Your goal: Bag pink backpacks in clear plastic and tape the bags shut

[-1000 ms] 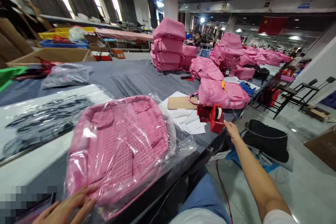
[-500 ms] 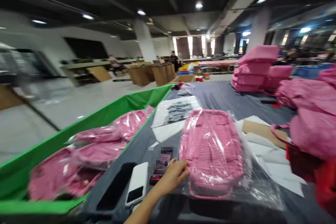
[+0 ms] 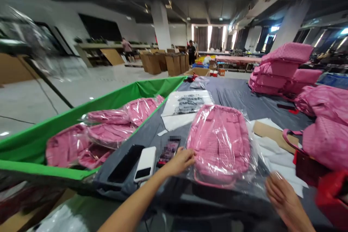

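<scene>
A pink quilted backpack (image 3: pixel 219 145) lies flat in a clear plastic bag (image 3: pixel 252 152) on the dark-covered table. At its left edge my left hand (image 3: pixel 181 160) is closed, fingers pinching the bag's plastic. My right hand (image 3: pixel 281 195) is at the lower right, fingers curled round the loose end of the same plastic. Just left of my left hand are a lit phone (image 3: pixel 170 151), a white device with a dark screen (image 3: pixel 145 164) and a black phone (image 3: pixel 126 163).
A green-sided bin (image 3: pixel 81 112) on the left holds several bagged pink backpacks (image 3: pixel 108 130). White printed bags (image 3: pixel 190 103) lie behind the backpack. Pink backpacks (image 3: pixel 282 69) are stacked at the right, near a red bag (image 3: pixel 331 195). Cardboard boxes (image 3: pixel 174 63) and people stand farther back.
My right hand has come into view at the lower right and closed on the plastic. My left hand stays at the bag's left edge. The view has tilted down and shifted left.
</scene>
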A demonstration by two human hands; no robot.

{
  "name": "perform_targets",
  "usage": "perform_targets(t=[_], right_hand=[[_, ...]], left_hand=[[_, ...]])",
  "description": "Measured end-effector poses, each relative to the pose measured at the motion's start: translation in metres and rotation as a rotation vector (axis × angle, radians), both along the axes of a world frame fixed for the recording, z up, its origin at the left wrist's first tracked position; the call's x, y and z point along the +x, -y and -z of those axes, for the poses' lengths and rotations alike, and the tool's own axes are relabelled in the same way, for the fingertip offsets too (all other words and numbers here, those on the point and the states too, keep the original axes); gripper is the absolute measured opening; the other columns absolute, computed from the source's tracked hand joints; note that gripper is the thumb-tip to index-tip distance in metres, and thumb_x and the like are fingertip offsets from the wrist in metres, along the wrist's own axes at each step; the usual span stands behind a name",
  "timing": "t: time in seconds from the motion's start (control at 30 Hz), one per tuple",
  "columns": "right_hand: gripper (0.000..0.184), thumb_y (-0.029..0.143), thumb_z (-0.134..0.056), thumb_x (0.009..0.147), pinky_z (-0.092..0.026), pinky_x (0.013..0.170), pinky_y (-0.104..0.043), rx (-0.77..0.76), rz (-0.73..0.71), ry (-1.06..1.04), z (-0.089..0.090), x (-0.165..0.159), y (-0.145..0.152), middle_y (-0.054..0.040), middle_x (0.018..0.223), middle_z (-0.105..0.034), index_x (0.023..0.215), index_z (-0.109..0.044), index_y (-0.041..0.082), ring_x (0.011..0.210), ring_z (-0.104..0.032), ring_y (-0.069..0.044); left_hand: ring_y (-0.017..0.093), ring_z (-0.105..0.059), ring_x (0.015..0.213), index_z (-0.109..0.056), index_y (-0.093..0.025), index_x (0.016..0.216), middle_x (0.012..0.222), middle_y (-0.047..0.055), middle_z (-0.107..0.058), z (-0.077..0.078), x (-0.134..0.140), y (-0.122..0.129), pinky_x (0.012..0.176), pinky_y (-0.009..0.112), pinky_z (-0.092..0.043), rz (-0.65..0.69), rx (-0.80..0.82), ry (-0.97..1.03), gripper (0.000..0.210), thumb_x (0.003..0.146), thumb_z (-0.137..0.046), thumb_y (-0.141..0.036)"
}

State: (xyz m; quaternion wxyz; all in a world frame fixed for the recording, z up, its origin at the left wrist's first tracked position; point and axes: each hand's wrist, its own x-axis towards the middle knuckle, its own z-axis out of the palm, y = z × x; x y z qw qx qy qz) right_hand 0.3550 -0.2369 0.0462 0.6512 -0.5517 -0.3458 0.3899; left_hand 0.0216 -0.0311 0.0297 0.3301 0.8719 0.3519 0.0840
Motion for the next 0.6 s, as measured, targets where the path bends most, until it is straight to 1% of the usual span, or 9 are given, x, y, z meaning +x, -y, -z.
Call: perform_targets(t=[0.03,0.07,0.13,0.17,0.3,0.4,0.47,0.53,0.6], right_hand=[[0.057,0.068,-0.071,0.088,-0.026,0.044,-0.022,-0.02,-0.129,0.029,-0.011,-0.008,-0.003,0.0072,0.058,-0.017,0.076,-0.043,0.02,0.047,-0.014,-0.009],[0.057,0.066,-0.067,0.091,-0.027,0.048,-0.023,-0.014,-0.309,0.12,-0.022,-0.018,-0.012,0.0044,0.06,-0.024,0.074,-0.042,0.019,0.051,-0.021,-0.011],[0.052,0.061,-0.069,0.092,-0.029,0.055,-0.024,0.017,-0.604,0.372,-0.04,-0.041,-0.047,0.0001,0.069,-0.037,0.077,-0.047,0.016,0.06,-0.032,-0.013],[0.05,0.058,-0.067,0.093,-0.028,0.056,-0.025,0.029,-0.727,0.432,-0.046,-0.052,-0.068,0.0005,0.07,-0.036,0.076,-0.045,0.016,0.061,-0.031,-0.013],[0.03,0.038,-0.059,0.098,-0.027,0.061,-0.026,0.042,-1.053,0.757,-0.05,-0.09,-0.141,0.0012,0.072,-0.043,0.081,-0.05,0.015,0.065,-0.035,-0.013],[0.019,0.023,-0.067,0.098,-0.025,0.061,-0.026,-0.075,-1.129,1.086,-0.042,-0.109,-0.17,0.0021,0.071,-0.049,0.086,-0.057,0.014,0.065,-0.042,-0.013],[0.018,0.026,-0.072,0.098,-0.025,0.06,-0.025,-0.185,-1.114,1.259,-0.037,-0.115,-0.18,0.0014,0.074,-0.054,0.091,-0.061,0.014,0.067,-0.046,-0.014],[0.029,0.035,-0.08,0.094,-0.027,0.06,-0.024,-0.282,-1.015,1.343,-0.035,-0.115,-0.183,-0.0013,0.083,-0.061,0.103,-0.063,0.014,0.072,-0.051,-0.015],[0.042,0.036,-0.085,0.089,-0.029,0.06,-0.024,-0.353,-0.872,1.378,-0.035,-0.11,-0.182,-0.0064,0.094,-0.066,0.113,-0.062,0.011,0.078,-0.056,-0.017]], left_hand=[[0.022,-0.058,0.1,-0.055,-0.018,0.098,0.101,0.006,-0.065,0.0,0.0,-0.001,0.117,0.054,-0.015,0.003,-0.001,-0.011,0.025,0.095,-0.044,-0.04],[0.023,-0.058,0.101,-0.057,-0.018,0.101,0.1,0.007,-0.066,-0.001,0.0,-0.002,0.117,0.054,-0.014,0.007,-0.003,-0.017,0.027,0.095,-0.044,-0.041],[0.024,-0.059,0.104,-0.059,-0.019,0.107,0.103,0.007,-0.067,-0.002,0.001,-0.004,0.117,0.055,-0.014,0.011,-0.012,-0.022,0.031,0.095,-0.043,-0.043],[0.025,-0.06,0.106,-0.06,-0.019,0.11,0.104,0.007,-0.067,-0.002,0.001,-0.004,0.117,0.055,-0.014,0.01,-0.015,-0.024,0.033,0.095,-0.044,-0.043],[0.024,-0.06,0.107,-0.06,-0.019,0.116,0.109,0.007,-0.068,-0.004,0.002,-0.003,0.117,0.054,-0.015,0.005,0.005,-0.038,0.035,0.095,-0.044,-0.042],[0.023,-0.06,0.103,-0.06,-0.018,0.113,0.107,0.006,-0.067,-0.003,0.002,-0.003,0.116,0.053,-0.018,0.019,0.015,-0.045,0.035,0.097,-0.042,-0.044],[0.023,-0.059,0.103,-0.06,-0.018,0.112,0.107,0.006,-0.067,-0.001,0.002,-0.004,0.114,0.052,-0.019,0.027,0.008,-0.048,0.036,0.098,-0.04,-0.044],[0.023,-0.059,0.103,-0.06,-0.018,0.116,0.108,0.006,-0.067,0.001,0.001,-0.004,0.114,0.052,-0.019,0.022,-0.001,-0.047,0.039,0.098,-0.038,-0.045],[0.024,-0.059,0.104,-0.06,-0.019,0.118,0.111,0.007,-0.067,0.002,0.001,-0.004,0.114,0.052,-0.02,0.013,0.002,-0.039,0.04,0.098,-0.038,-0.046]])
